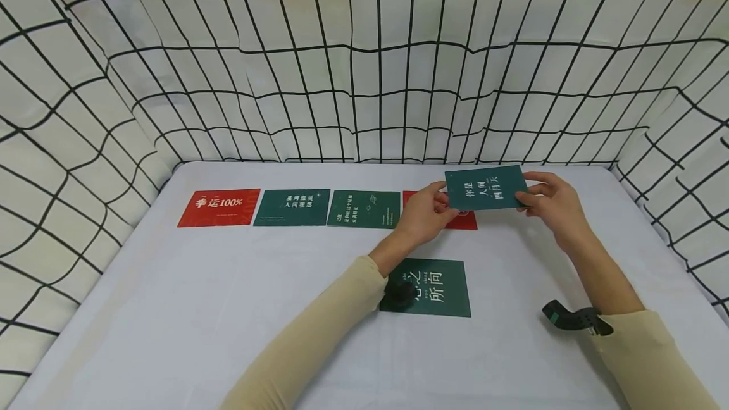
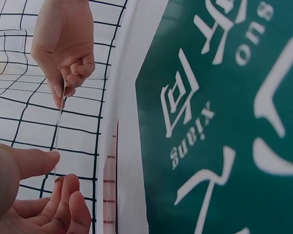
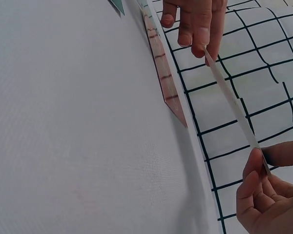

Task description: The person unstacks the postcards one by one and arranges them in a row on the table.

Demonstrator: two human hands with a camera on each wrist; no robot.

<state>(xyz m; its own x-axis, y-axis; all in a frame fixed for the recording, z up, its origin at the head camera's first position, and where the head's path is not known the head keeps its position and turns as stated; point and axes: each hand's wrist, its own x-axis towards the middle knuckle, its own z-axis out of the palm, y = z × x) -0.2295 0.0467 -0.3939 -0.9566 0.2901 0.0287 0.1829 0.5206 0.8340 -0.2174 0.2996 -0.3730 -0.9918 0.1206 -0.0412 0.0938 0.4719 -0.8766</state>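
Both hands hold a dark green card (image 1: 484,188) with white Chinese characters, raised above the table. My left hand (image 1: 424,211) pinches its left edge between thumb and fingers; my right hand (image 1: 558,207) pinches the right edge. In the wrist views the card appears edge-on, as a thin strip (image 3: 234,105) between the hands. Behind the left hand and held card lies a red card (image 1: 464,221), partly covered. A larger-looking green card (image 1: 450,290) lies nearer me, partly hidden by the left wrist and its dark camera (image 1: 400,294).
In a row to the left lie a red card (image 1: 219,207), a green card (image 1: 292,207) and another green card (image 1: 364,209). The white table (image 1: 199,321) is bordered by a black grid net (image 1: 376,49) at the back and sides. A dark wrist camera (image 1: 575,318) sits by the right sleeve.
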